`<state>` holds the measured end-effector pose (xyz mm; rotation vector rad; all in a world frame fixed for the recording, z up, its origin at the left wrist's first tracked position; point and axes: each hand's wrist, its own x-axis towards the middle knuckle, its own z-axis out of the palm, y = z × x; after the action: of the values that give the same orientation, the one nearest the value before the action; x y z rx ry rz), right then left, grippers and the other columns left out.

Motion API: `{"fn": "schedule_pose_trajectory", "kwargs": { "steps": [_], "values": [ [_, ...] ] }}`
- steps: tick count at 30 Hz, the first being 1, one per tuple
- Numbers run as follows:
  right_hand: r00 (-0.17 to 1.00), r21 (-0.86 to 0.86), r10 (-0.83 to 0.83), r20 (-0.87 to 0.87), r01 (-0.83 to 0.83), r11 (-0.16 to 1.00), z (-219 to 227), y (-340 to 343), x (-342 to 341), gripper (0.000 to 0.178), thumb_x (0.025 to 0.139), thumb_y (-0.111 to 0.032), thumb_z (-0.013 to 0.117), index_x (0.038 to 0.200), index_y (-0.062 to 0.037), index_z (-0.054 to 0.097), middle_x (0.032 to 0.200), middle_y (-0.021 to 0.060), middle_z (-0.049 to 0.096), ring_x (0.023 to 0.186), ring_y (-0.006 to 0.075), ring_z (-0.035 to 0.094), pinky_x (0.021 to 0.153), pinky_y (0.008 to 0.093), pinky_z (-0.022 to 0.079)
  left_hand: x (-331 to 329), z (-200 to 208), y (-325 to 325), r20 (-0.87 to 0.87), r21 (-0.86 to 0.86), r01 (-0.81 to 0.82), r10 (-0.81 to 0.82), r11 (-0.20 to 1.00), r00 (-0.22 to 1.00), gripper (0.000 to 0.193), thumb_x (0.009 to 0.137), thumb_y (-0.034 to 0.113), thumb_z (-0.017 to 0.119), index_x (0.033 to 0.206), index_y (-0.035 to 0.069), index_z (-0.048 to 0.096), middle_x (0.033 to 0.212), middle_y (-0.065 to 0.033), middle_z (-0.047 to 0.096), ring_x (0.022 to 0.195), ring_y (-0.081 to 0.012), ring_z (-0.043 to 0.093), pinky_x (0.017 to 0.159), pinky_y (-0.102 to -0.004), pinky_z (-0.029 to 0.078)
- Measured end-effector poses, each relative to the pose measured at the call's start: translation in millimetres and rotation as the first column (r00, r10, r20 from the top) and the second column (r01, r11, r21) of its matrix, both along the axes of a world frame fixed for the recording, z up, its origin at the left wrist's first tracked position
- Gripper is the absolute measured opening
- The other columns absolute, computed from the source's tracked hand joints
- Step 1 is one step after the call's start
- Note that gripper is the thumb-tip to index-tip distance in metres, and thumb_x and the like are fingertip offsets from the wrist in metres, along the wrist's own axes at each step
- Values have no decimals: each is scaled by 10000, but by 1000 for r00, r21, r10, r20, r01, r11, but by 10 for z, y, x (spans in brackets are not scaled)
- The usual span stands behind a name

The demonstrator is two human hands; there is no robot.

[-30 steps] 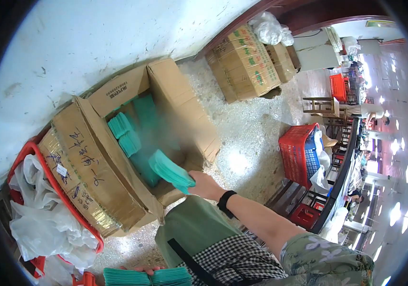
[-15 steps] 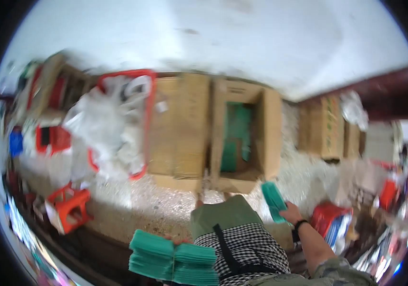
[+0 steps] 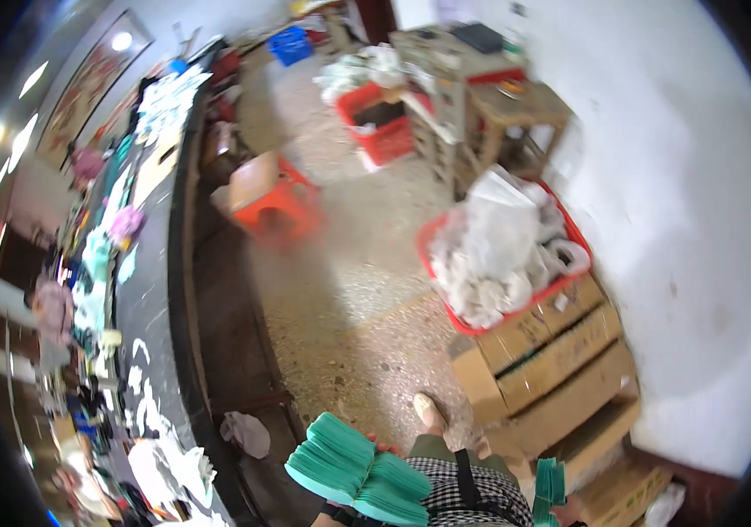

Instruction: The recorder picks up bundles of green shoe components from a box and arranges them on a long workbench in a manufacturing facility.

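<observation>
My left hand (image 3: 381, 444) is closed on a thick bundle of flat green pieces (image 3: 331, 461) with rounded ends, pinched in at the middle as if tied. The bundle hides most of that hand; only fingertips show past its far side. At the lower right, my right hand (image 3: 572, 511) is closed around a smaller bundle of the same green pieces (image 3: 549, 485), held beside my checked apron (image 3: 445, 470). The two bundles are apart, one on each side of my body.
Along the left runs a long black-topped table (image 3: 151, 307) strewn with cloth scraps. An orange stool (image 3: 283, 206) stands beside it. To the right are a red basket of white plastic bags (image 3: 582, 233), cardboard boxes (image 3: 560, 351) and a white wall (image 3: 682, 220). Further off is a wooden stand (image 3: 524, 105).
My view has swung left, away from the open box, and now takes in the long table and the floor beside it. Both green bundles remain in my hands.
</observation>
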<state>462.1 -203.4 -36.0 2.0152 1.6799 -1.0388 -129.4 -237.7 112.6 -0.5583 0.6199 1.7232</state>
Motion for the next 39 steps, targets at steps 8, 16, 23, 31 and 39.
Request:
{"fn": "schedule_pose_trajectory", "kwargs": {
  "steps": [8,16,23,31,39],
  "values": [
    [971,70,207,-116,-200,977,188,1428,-1388,324,839,-228,589,1052,12,629,938,262,658,905,445,614,769,483,493,-817,318,-435,-410,254,-233,322,939,853,749,813,524,701,1370,77,476,1223,-171,596,1260,-369,466,1098,-603,332],
    [593,291,804,45,-778,557,-234,2788,-2505,350,890,-285,540,1086,-11,631,965,218,682,902,437,620,815,499,488,-1424,126,-100,-354,335,-481,581,810,733,831,828,492,698,1470,103,341,1409,-157,471,1348,-353,397,1145,-579,283],
    [617,109,787,-6,-782,614,-382,3995,-3893,324,926,-281,506,1101,-47,643,1062,209,655,980,387,604,750,484,490,-2429,31,419,-258,330,-549,633,768,730,762,904,460,633,1490,100,305,1469,-147,424,1376,-362,365,1156,-573,274],
    [884,97,443,-150,-433,896,288,5302,-5625,477,560,-275,793,910,22,660,863,248,680,823,378,664,749,433,524,-3433,269,1789,-317,304,-587,661,750,680,780,895,496,627,1464,46,342,1419,-190,476,1378,-402,355,1142,-577,300],
    [952,94,230,-204,-215,972,366,6447,-7191,409,579,-222,784,891,16,671,864,195,698,850,346,672,773,409,523,-4827,427,2958,-334,309,-534,616,787,713,597,970,417,532,1437,72,395,1379,-173,518,1342,-395,405,1134,-567,319]
  ]
}}
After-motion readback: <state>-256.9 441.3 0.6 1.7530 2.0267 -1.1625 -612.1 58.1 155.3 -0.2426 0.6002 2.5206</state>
